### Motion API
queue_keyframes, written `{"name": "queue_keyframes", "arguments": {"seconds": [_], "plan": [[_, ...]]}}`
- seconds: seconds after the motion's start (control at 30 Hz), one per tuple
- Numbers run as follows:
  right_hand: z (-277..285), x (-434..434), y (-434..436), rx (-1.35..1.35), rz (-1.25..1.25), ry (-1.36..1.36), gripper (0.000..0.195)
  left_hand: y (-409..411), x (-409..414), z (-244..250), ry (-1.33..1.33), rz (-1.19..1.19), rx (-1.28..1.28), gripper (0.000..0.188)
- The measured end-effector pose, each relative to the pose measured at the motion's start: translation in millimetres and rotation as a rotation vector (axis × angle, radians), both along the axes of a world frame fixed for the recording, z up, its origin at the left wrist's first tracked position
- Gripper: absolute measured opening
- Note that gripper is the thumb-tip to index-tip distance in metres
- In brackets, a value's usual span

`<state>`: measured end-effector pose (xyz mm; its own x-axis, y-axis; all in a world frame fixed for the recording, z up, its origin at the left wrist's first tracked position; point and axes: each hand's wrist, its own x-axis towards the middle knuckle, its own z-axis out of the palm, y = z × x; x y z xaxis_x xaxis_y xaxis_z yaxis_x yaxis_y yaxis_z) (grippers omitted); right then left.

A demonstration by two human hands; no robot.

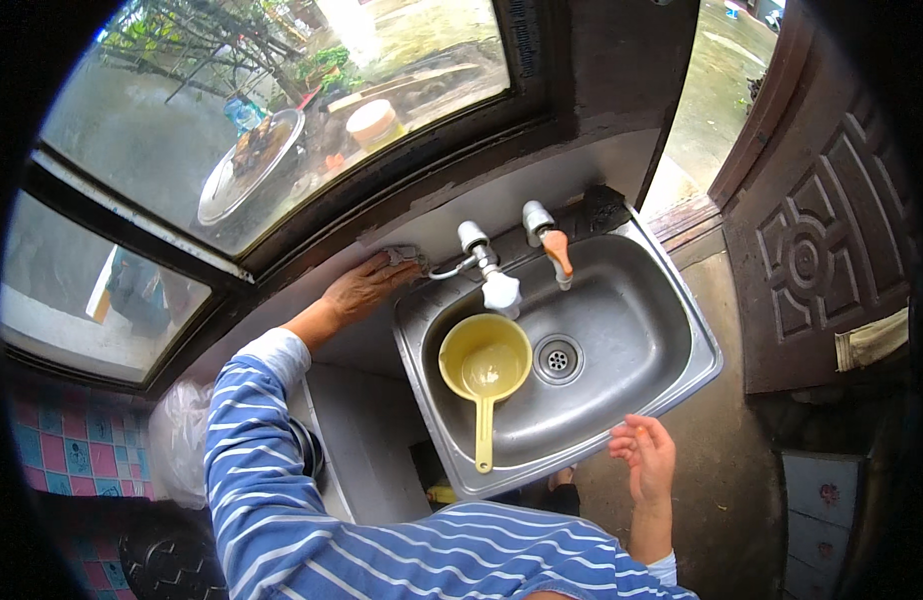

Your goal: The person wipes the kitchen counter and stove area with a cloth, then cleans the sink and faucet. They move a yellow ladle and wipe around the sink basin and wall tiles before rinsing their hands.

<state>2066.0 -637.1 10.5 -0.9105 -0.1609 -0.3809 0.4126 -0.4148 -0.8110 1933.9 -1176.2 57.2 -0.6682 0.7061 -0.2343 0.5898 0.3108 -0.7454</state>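
My left hand (364, 287) presses a crumpled greyish cloth (404, 256) against the wall below the window, left of the taps. My right hand (645, 454) hovers by the front right rim of the stainless steel sink (619, 330), holding nothing, its fingers loosely curled and apart. Inside the sink, at the left, rests a yellow plastic dipper (485, 356) whose handle points towards me. Over the basin stand a tap with a white handle (499, 291) and another with an orange lever (557, 246).
A window (229, 172) runs along the left and back. Dark bunched material (605, 208) lies at the sink's back right corner. On the right stand an open carved door (814, 247) and a grey drawer unit (820, 495). A white plastic bag (182, 435) sits at left.
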Motion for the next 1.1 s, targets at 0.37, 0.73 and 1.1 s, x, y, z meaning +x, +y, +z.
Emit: {"name": "queue_keyframes", "arguments": {"seconds": [0.37,0.73,1.1], "plan": [[-34.6,-5.8,-8.0,-0.075,-0.112,0.017,0.026,113.1,-149.0,46.9,0.045,-0.218,0.035,0.054],[8.1,-5.5,16.2,0.044,-0.391,0.323,0.029,70.9,-107.1,48.4,-0.127,-0.096,-0.060,0.060],[11.1,4.1,39.7,0.112,-0.460,0.329,0.030,68.1,-103.6,-24.9,0.004,-0.050,-0.114,0.057]]}}
